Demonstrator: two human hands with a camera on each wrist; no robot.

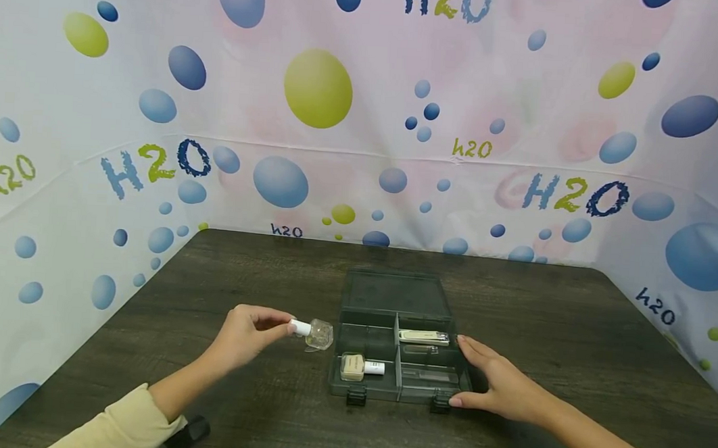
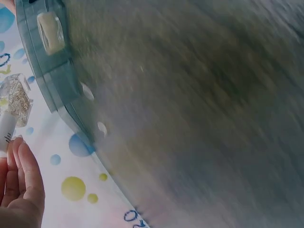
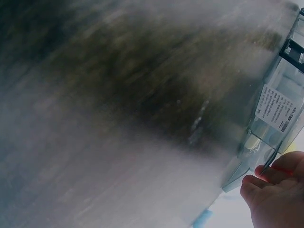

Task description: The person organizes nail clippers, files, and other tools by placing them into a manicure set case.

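In the head view my left hand (image 1: pixel 246 333) pinches the white cap of a clear glass nail polish bottle (image 1: pixel 321 335); glittery contents show in the left wrist view. The bottle hangs just left of a dark see-through compartment box (image 1: pixel 365 391), whose lid (image 1: pixel 394 293) stands open behind it. My right hand (image 1: pixel 499 383) holds the box's right side, thumb at the front corner beside a latch. A beige nail polish bottle (image 1: pixel 353 367) with a white cap lies in the front left compartment. A nail clipper (image 1: pixel 423 337) lies in the back right compartment.
A small clear item (image 1: pixel 421 350) lies close to the clipper, and a clear strip (image 1: pixel 429 375) in the front right compartment; neither kind is plain. A dark object (image 1: pixel 188 435) sits on the wooden table (image 1: pixel 275 422) by the left sleeve. Behind hangs a patterned sheet (image 1: pixel 364 116).
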